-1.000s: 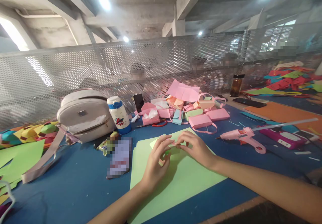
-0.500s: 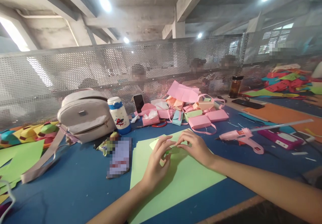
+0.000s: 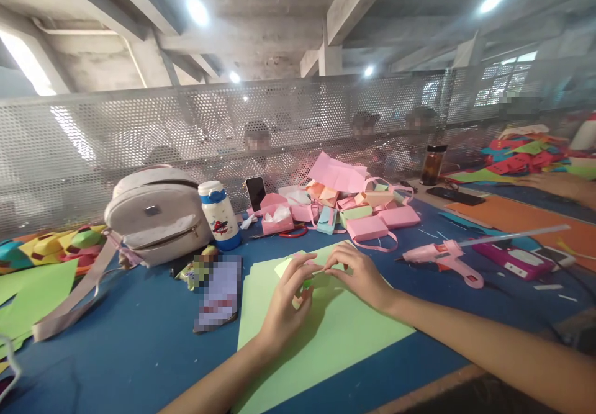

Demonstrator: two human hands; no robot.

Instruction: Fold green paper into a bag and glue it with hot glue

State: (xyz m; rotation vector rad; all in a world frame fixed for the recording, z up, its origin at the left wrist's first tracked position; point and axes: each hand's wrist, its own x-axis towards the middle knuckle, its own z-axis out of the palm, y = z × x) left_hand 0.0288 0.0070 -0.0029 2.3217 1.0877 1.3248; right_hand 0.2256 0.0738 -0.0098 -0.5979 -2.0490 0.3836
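Your left hand [image 3: 286,296] curves, thumb apart from the fingers; your right hand [image 3: 365,280] bends thumb and forefinger together. You can't tell what either pinches. The green paper [image 3: 321,346] lies beneath both. The bottle [image 3: 228,212] bears a red-and-black figure [image 3: 218,226]; the lilac item's [image 3: 228,277] red marks [image 3: 218,304] are blurred. The pink box [image 3: 278,226] contains white tissue [image 3: 278,214], the jar [image 3: 436,149] brown contents [image 3: 432,169].

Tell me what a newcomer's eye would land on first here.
Probably the heap of mostly pink paper pieces, bright on the blue tabletop near the centre. Next, nearer the viewer, the left hand and right hand, close together over pale green sheets. The pink glue gun with its long clear stick also stands out, to their right.
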